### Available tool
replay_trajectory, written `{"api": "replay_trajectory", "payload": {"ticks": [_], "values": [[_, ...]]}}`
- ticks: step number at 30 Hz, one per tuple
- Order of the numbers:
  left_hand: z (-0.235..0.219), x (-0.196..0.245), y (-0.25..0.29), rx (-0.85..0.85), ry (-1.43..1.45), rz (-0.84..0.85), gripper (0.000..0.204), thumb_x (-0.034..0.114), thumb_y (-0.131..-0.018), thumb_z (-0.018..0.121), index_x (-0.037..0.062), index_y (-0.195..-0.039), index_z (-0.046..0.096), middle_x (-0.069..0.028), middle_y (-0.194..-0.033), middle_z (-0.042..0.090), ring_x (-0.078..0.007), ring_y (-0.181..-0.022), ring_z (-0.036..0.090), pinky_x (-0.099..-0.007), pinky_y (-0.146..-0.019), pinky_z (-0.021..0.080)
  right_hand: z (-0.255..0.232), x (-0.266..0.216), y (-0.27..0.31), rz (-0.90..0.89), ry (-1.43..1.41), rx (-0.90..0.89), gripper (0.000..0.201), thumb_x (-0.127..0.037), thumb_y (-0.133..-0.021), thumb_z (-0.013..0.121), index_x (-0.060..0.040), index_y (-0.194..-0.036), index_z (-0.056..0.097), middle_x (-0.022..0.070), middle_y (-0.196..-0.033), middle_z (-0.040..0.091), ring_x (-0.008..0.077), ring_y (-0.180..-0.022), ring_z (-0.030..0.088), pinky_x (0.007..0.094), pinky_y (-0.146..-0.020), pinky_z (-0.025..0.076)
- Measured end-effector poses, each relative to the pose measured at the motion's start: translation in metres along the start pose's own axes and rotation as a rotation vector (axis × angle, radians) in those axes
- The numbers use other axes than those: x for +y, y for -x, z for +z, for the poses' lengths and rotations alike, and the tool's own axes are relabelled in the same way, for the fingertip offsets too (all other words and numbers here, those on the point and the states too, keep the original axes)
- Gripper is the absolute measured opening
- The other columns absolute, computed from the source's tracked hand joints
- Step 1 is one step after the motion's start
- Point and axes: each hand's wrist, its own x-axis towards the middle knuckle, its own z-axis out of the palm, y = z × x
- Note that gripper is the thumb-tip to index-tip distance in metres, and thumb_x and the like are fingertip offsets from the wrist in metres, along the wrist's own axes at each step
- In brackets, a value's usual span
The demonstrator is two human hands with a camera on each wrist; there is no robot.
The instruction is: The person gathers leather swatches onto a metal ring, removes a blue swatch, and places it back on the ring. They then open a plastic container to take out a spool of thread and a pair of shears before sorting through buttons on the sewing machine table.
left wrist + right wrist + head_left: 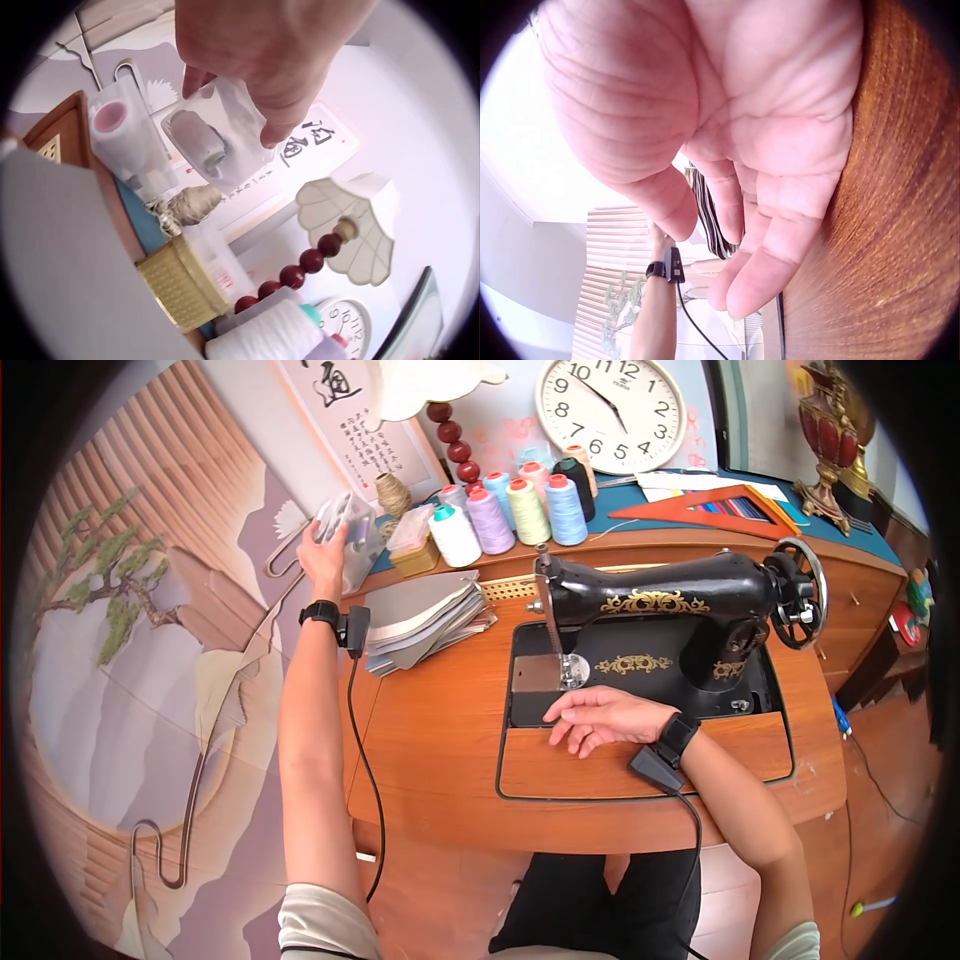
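Observation:
At the back left of the table, the left hand [322,563] grips a clear plastic container [217,135] between thumb and fingers; a spool lies inside it. Another clear box [127,139] with a pink-ended spool stands beside it. The right hand [612,716] rests with loosely bent fingers in front of the black sewing machine [660,595], near its needle plate, holding nothing. In the right wrist view the palm of the right hand [742,150] is turned to the camera, beside the wooden tabletop [900,210].
Thread cones [528,512] stand behind the machine, with a gold box [413,556] and a twine cone [393,495] to their left. Folded grey cloths [425,615] lie on the table's left part. A lamp, a clock [612,410] and an orange set square [705,508] are at the back.

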Motion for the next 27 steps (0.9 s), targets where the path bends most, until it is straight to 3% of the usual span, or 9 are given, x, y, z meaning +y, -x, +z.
{"api": "replay_trajectory", "payload": {"ticks": [4,7,10,12,16,22,24,26,27], "values": [[-0.072,0.045,0.009,0.04,0.108,0.123,0.064,0.036,-0.072,0.081,0.0043,-0.124,0.06,-0.0195,-0.107,0.068,-0.025,-0.103,0.064,-0.0361,-0.088,0.048,0.0,-0.001,0.001,-0.031,0.02,0.01,0.028,-0.025,-0.101,0.051,-0.0046,-0.118,0.054,0.0101,-0.104,0.065,0.0131,-0.085,0.065,0.0264,-0.075,0.055],[-0.128,0.073,0.051,-0.307,0.439,0.067,0.049,0.02,-0.081,0.076,0.0029,-0.123,0.059,-0.0076,-0.108,0.066,-0.0115,-0.098,0.061,-0.0256,-0.083,0.049,-0.001,0.004,-0.002,-0.047,0.019,0.021,0.028,-0.023,-0.101,0.05,-0.0048,-0.121,0.053,0.0102,-0.105,0.066,0.0123,-0.084,0.066,0.0251,-0.073,0.056],[-0.17,0.1,0.125,-0.495,0.619,0.129,0.052,0.012,-0.079,0.075,0.0012,-0.126,0.056,-0.008,-0.118,0.062,-0.0151,-0.104,0.06,-0.0286,-0.09,0.048,0.005,0.001,0.001,-0.053,0.105,0.059,0.029,-0.028,-0.101,0.049,-0.0053,-0.119,0.054,0.009,-0.102,0.067,0.0116,-0.082,0.066,0.0242,-0.071,0.056],[-0.179,0.097,0.172,-0.619,0.632,0.245,0.054,0.01,-0.078,0.071,0.0028,-0.129,0.055,-0.01,-0.127,0.056,-0.0182,-0.119,0.051,-0.0323,-0.103,0.039,0.006,0.0,0.002,-0.138,0.132,0.144,0.034,-0.035,-0.101,0.049,-0.0049,-0.115,0.055,0.0073,-0.098,0.067,0.0105,-0.079,0.065,0.0234,-0.068,0.055],[-0.176,0.109,0.25,-0.88,0.744,0.297,0.059,0.008,-0.067,0.079,0.0021,-0.122,0.059,-0.0125,-0.128,0.053,-0.0237,-0.124,0.047,-0.0359,-0.106,0.037,0.008,-0.007,0.007,-0.464,0.14,0.402,0.048,-0.048,-0.102,0.036,-0.0057,-0.116,0.055,0.0054,-0.098,0.064,0.0114,-0.085,0.062,0.0263,-0.072,0.053],[-0.125,0.146,0.29,-1.009,0.779,0.512,0.056,0.015,-0.067,0.082,0.0096,-0.119,0.062,-0.0131,-0.125,0.054,-0.0267,-0.118,0.052,-0.0359,-0.101,0.041,0.011,-0.005,0.056,-0.666,0.35,0.472,0.076,-0.067,-0.096,0.023,-0.0034,-0.13,0.048,0.0122,-0.119,0.059,0.02,-0.113,0.056,0.0358,-0.1,0.043],[-0.108,0.162,0.293,-1.061,0.824,0.497,0.056,0.014,-0.067,0.082,0.0103,-0.119,0.061,-0.0106,-0.124,0.053,-0.0263,-0.116,0.053,-0.0354,-0.098,0.043,0.005,-0.006,0.064,-0.669,0.38,0.481,0.075,-0.066,-0.095,0.029,-0.0027,-0.131,0.047,0.0136,-0.12,0.059,0.0204,-0.114,0.056,0.0355,-0.101,0.042],[-0.089,0.171,0.295,-1.315,0.765,0.433,0.059,0.012,-0.069,0.082,0.0095,-0.122,0.058,-0.0082,-0.128,0.05,-0.0236,-0.12,0.049,-0.0346,-0.102,0.039,0.003,-0.008,0.065,-0.728,0.489,0.457,0.059,-0.052,-0.1,0.037,-0.0026,-0.128,0.05,0.0125,-0.116,0.063,0.018,-0.11,0.059,0.0323,-0.097,0.045],[-0.079,0.171,0.294,-1.29,0.724,0.547,0.063,0.013,-0.068,0.083,0.009,-0.124,0.055,-0.0065,-0.128,0.05,-0.0209,-0.12,0.048,-0.0326,-0.102,0.039,0.003,-0.007,0.067,-0.73,0.521,0.461,0.052,-0.047,-0.099,0.044,-0.0024,-0.123,0.055,0.0121,-0.114,0.064,0.0173,-0.11,0.059,0.0308,-0.096,0.046]]}}
